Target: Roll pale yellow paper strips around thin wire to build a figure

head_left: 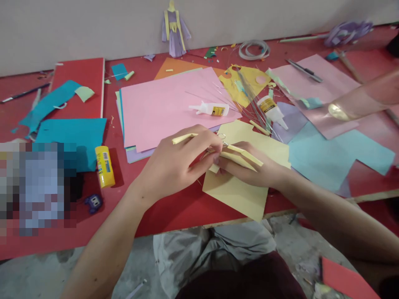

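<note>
Close together over the front of the table, both hands work on one small frame of bent wire [221, 136] with folded pale-yellow paper strips [245, 155] on it. My left hand [176, 162] pinches it near the wire loop, thumb against fingers; a rolled yellow strip [184, 138] shows above its knuckles. From the other side, my right hand [255, 168] grips the paper strips, its fingertips partly hidden. Beneath the hands lies a cut pale-yellow sheet [240, 199]. A white glue bottle [215, 109] rests on pink paper [168, 112] just beyond.
A second glue bottle [271, 110] lies near loose wires [249, 91]. A yellow glue stick [105, 166] stands left. Blue paper [324, 153] and a pen [305, 70] are right. Another person's arm [368, 97] reaches in. A purple paper doll [175, 31] leans on the wall.
</note>
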Motion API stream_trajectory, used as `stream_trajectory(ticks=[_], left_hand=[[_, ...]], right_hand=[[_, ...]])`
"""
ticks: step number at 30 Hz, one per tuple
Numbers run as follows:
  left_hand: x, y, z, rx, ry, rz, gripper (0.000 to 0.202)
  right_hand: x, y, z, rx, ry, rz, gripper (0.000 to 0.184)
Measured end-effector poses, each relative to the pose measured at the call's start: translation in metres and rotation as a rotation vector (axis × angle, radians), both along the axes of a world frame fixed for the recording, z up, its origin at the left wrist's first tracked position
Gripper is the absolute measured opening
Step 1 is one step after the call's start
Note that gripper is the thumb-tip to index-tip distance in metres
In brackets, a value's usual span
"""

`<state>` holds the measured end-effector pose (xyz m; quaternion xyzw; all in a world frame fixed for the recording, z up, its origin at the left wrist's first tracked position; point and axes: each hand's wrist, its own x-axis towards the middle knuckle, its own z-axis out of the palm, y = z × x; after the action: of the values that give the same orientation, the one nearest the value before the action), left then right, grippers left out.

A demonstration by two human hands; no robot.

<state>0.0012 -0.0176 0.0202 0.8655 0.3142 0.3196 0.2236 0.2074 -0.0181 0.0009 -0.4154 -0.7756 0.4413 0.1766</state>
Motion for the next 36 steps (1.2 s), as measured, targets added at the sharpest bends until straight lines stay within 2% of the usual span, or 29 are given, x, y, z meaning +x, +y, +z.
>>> stream_trajectory(ticks=[24, 30, 36], left_hand=[[-0.0002, 0.0001, 0.0002, -0.01, 0.029, 0.011, 0.009], [-0.0001, 0.0011, 0.0005, 0.002, 0.105, 0.01, 0.009], [0.0015, 0.0007, 0.0, 0.084, 0.218, 0.024, 0.009]], right_hand=[[-0.0012, 0.0009, -0.0002, 0.115, -0.03, 0.032, 0.019], [-0.0008, 0.0005, -0.0002, 0.145, -0.036, 0.049, 0.019], [0.0001, -0.001, -0.0029, 0.227, -0.111, 0.039, 0.022]])
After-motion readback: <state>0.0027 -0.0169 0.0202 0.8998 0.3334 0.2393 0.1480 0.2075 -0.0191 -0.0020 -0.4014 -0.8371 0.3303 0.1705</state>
